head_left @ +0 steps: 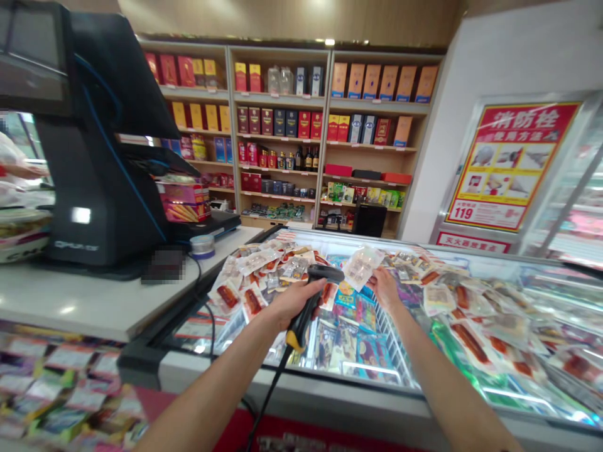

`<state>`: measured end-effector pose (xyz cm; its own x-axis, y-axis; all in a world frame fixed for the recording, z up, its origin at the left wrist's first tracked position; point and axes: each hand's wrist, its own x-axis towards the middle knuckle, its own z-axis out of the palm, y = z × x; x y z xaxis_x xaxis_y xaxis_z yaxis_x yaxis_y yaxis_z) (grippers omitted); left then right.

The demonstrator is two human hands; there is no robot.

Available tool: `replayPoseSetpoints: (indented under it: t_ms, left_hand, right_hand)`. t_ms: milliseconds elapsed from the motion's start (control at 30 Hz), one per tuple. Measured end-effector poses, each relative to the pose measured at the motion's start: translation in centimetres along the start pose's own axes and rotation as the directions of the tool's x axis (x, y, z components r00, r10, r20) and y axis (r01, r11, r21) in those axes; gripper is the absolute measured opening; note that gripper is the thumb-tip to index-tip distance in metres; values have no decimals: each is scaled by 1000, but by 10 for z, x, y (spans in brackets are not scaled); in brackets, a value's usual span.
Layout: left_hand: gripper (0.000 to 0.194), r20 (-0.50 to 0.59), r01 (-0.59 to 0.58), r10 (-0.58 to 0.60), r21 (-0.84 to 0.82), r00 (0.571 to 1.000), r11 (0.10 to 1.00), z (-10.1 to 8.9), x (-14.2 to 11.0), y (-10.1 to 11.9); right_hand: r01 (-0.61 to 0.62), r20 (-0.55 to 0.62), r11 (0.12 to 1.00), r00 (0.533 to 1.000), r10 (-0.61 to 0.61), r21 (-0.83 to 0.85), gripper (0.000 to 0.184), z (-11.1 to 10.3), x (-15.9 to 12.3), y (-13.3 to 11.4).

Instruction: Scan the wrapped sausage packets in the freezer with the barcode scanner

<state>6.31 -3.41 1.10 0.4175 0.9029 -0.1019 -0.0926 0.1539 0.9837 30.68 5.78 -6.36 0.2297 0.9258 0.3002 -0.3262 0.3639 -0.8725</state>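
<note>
My left hand (298, 302) is wrapped round the handle of a black and yellow barcode scanner (326, 273), its head pointing right and its cable trailing down. In my right hand (384, 287) a clear food packet (362, 266) is pinched by its lower right edge, just right of the scanner head. The packet is held up above the freezer's glass top; what it contains is too small to make out. To the left lies a heap of sealed packets (254, 301), some with reddish-brown sausage-like food. More such packets (471, 342) are spread out to the right.
A chest freezer (301, 380) with coloured bags under its glass stands before me. At left, a counter (94, 301) carries a point-of-sale terminal (101, 182) and a small round tub (202, 245). Behind are shelves of boxes (282, 122). A person's arm (21, 169) shows far left.
</note>
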Motion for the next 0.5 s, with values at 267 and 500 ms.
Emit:
replayPoseSetpoints:
  t_ms: [267,500]
  left_hand:
    - [31,-218,-85,82,-4,973,996,-22,7,-1]
    - [30,-378,-113,94,-28,921,993,-59,-4,-1]
  right_hand:
    - [-23,35,998,999,25,-64,16,19,-5,9]
    - [127,82,686,992,-99,-716,23,73,5,30]
